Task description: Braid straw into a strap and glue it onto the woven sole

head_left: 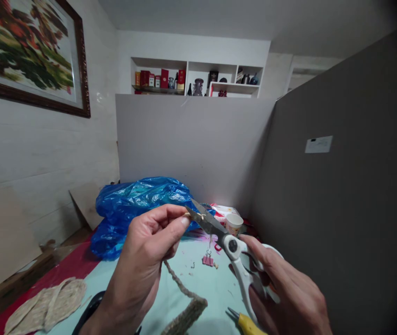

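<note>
My left hand (145,246) is closed in a pinch on the end of a thin pale strand (202,216). My right hand (285,288) grips white-handled scissors (233,246), whose dark blades are slightly parted around the strand near my left fingertips. Below my left hand trails a brown twisted cord (180,284), which runs to a narrow woven strip (188,316) at the bottom edge. How the strand and the cord connect is hidden by my fingers. A pink binder clip (208,260) lies beyond the blades, with a thin string above it.
A blue plastic bag (142,200) fills the back left of the pale table cover (215,298). Behind the scissors stands a paper cup (234,224). A woven sole-shaped piece (50,304) lies at left, a yellow-handled tool (249,323) at front right. Grey partitions (191,139) enclose the back and right.
</note>
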Motion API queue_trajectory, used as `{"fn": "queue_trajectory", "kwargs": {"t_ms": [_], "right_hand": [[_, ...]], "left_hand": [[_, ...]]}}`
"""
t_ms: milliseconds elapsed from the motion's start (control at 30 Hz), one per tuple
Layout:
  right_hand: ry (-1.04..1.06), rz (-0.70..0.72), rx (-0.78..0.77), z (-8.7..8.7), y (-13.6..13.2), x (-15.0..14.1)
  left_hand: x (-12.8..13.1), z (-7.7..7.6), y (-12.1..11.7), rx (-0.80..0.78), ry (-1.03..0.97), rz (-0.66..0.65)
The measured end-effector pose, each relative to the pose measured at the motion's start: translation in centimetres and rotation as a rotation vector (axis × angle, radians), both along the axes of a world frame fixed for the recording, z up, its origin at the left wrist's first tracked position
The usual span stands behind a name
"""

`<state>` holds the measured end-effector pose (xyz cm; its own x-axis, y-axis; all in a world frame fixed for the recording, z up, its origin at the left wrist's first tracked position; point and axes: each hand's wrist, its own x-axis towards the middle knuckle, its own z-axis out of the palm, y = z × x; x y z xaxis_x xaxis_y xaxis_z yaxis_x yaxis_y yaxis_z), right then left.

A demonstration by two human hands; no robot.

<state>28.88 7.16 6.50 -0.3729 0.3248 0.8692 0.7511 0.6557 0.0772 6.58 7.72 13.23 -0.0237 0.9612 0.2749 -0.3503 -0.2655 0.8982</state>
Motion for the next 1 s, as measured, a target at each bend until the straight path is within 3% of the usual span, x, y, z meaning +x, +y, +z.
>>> {"fn": "queue_trajectory", "kwargs": {"t_ms": [133, 233, 433, 600, 800, 900, 1000], "right_hand": [[0.002, -0.030, 0.010, -0.5, 0.2, 0.2], [0.060, 0.003, -0.089, -0.7, 0.2, 0.1], [0.553, 0.090, -0.478, 0.3, -0.1, 0.2], [0.680, 0.089, -0.554, 1.2, 0.2, 0.5], [0.761, 0.345, -0.790, 3.0, -0.8, -0.6], [0.820, 0.369, -0.872, 3.4, -1.2, -1.3], [0.902, 0.367, -0.861, 3.2, -1.4, -1.5]], "left_hand": [[0.1, 0.0, 0.1, -0.010, 0.033, 0.008], [0.2, -0.1, 0.2, -0.017, 0.049, 0.015], [0.1, -0.1, 0.3, -0.015, 0.040, -0.031], [0.0, 0.1, 0.1, -0.029, 0.100, -0.121], [0.5, 0.1, -0.2, -0.032, 0.346, -0.183], [0.8, 0.1, -0.2, -0.043, 0.347, -0.205], [0.8, -0.1, -0.1, -0.032, 0.383, -0.207]]}}
